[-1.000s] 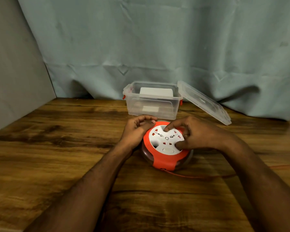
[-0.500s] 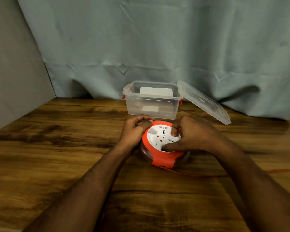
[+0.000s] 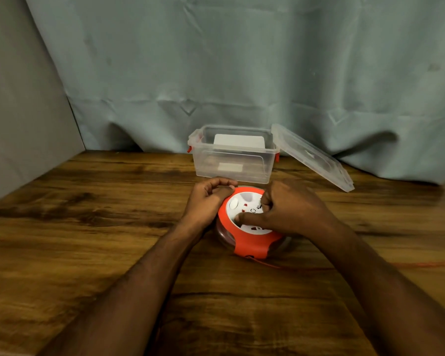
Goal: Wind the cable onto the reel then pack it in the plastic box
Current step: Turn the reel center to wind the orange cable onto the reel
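Currently the reel (image 3: 249,232), an orange housing with a white socket face, lies flat on the wooden surface (image 3: 88,227), just in front of the plastic box (image 3: 231,160). The cable (image 3: 370,265) leaves the reel's near edge and runs along the surface to the right, out of view, so winding is judged incomplete; how much cable remains out cannot be told.

The left hand (image 3: 207,201) is curled against the reel's left rim, fingers (image 3: 216,181) bent inward and close together, steadying the housing. The right hand (image 3: 290,209) rests on the white face, fingers pressed down into it with the thumb lying across the near part; this reads as the grip for turning the centre to draw cable in. Whether a knob is pinched cannot be told.

Behind the reel, the plastic box stands open, with red latches at its ends. Its clear lid (image 3: 311,155) leans against the box's right end, one edge on the surface. A white piece shows inside, toward the box's back wall.

Remaining, by judgement: finish winding, lift the reel into the box.
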`<action>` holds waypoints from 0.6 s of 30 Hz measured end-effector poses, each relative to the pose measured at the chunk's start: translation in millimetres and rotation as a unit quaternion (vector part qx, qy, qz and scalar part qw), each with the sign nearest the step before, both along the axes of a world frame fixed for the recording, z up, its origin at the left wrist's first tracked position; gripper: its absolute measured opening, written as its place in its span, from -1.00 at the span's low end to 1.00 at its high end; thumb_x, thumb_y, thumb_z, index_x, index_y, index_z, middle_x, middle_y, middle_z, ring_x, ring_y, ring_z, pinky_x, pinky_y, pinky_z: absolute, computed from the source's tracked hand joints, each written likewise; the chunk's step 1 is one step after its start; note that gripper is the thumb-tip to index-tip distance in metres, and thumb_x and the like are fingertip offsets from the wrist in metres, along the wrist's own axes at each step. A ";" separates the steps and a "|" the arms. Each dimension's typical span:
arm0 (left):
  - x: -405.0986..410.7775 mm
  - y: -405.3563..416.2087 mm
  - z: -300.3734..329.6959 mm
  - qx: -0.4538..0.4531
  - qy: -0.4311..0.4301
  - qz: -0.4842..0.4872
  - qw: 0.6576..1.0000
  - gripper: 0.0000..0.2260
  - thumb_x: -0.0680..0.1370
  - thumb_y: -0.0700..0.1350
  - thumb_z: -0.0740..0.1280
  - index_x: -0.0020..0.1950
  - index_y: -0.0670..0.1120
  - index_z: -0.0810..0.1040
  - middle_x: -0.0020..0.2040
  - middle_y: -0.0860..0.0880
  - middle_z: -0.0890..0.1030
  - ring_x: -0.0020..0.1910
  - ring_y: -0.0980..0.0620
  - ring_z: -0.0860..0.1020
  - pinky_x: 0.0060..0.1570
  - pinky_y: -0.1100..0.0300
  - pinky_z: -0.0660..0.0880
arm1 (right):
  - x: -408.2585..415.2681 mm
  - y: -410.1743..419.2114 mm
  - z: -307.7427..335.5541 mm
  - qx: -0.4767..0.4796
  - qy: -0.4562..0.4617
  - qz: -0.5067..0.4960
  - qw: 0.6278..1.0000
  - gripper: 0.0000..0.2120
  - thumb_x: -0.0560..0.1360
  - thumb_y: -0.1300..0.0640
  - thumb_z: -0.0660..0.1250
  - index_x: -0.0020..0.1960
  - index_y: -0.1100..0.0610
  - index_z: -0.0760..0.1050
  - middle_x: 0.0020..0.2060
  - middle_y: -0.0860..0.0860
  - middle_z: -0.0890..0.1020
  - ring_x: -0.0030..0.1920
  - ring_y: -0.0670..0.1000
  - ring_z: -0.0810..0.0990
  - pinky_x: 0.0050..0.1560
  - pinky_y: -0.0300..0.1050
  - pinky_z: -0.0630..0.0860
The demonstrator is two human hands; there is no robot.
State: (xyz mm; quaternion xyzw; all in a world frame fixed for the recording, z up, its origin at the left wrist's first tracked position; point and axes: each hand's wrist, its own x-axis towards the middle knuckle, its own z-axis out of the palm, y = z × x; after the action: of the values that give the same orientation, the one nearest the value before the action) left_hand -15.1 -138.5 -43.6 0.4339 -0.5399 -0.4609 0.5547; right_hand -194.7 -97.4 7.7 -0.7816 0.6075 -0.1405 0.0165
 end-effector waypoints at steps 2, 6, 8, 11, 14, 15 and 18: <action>1.2 -0.5 0.2 0.002 0.002 0.002 1.000 -0.87 0.58 -0.28 0.33 0.05 -0.19 0.67 -0.04 -0.18 0.72 -0.05 -0.14 0.69 -0.05 0.04 0.64 | -1.6 0.6 2.0 -0.013 -0.014 0.004 1.000 -0.42 0.30 -0.49 0.40 -0.39 0.04 0.45 -0.43 -0.08 0.52 -0.31 -0.05 0.53 -0.32 -0.13 0.28; 1.2 -2.0 -0.2 0.002 -0.001 0.003 1.000 -0.87 0.57 -0.28 0.34 0.05 -0.20 0.67 -0.08 -0.16 0.72 -0.16 -0.07 0.68 -0.18 0.14 0.61 | -12.4 4.8 17.5 0.037 -0.042 0.039 0.998 -0.77 0.43 -0.05 0.49 0.08 -0.20 0.59 -0.23 -0.22 0.54 -0.20 -0.13 0.58 -0.40 -0.26 0.32; 0.2 -2.9 -0.6 0.003 0.000 0.003 1.000 -0.87 0.57 -0.29 0.34 0.04 -0.20 0.68 -0.10 -0.17 0.72 -0.19 -0.04 0.66 -0.21 0.16 0.58 | -17.1 4.6 18.3 0.054 -0.032 0.063 0.996 -0.55 0.42 0.07 0.49 0.24 -0.28 0.55 -0.18 -0.25 0.55 -0.24 -0.18 0.51 -0.39 -0.27 0.33; -0.2 -2.9 -0.8 -0.003 -0.003 0.000 1.000 -0.87 0.57 -0.29 0.34 0.04 -0.20 0.67 -0.11 -0.17 0.72 -0.19 -0.03 0.66 -0.22 0.17 0.58 | -20.8 1.0 15.3 0.065 -0.027 0.075 0.995 -0.42 0.41 0.07 0.47 0.36 -0.34 0.50 0.03 -0.23 0.57 -0.10 -0.14 0.55 -0.27 -0.21 0.42; 0.0 -2.4 -0.8 -0.007 -0.007 0.000 1.000 -0.86 0.58 -0.29 0.34 0.05 -0.19 0.67 -0.09 -0.19 0.72 -0.18 -0.07 0.67 -0.19 0.12 0.60 | -26.4 -4.4 12.9 0.068 -0.031 0.078 0.994 -0.43 0.42 -0.03 0.47 0.37 -0.39 0.47 0.21 -0.22 0.61 0.03 -0.08 0.59 -0.19 -0.18 0.47; 0.5 -2.1 -1.0 -0.007 -0.010 0.000 1.000 -0.86 0.58 -0.28 0.34 0.05 -0.18 0.67 -0.09 -0.19 0.72 -0.17 -0.09 0.68 -0.17 0.09 0.61 | -27.2 -6.1 12.3 0.069 -0.027 0.077 0.994 -0.43 0.42 -0.06 0.48 0.38 -0.39 0.46 0.25 -0.20 0.60 0.05 -0.08 0.59 -0.19 -0.20 0.47; 0.9 -1.9 -1.1 -0.005 -0.020 0.002 1.000 -0.87 0.58 -0.27 0.34 0.05 -0.16 0.68 -0.07 -0.17 0.73 -0.13 -0.11 0.69 -0.15 0.07 0.62 | -27.2 -6.4 11.4 0.073 -0.012 0.070 0.995 -0.42 0.43 -0.08 0.50 0.40 -0.36 0.45 0.31 -0.19 0.59 0.06 -0.10 0.57 -0.24 -0.28 0.41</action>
State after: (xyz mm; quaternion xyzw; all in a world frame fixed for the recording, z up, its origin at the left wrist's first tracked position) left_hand -14.2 -140.4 -44.7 0.4413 -0.5524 -0.4483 0.5469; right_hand -221.9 -103.8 19.1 -0.8173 0.5594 -0.1041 0.0909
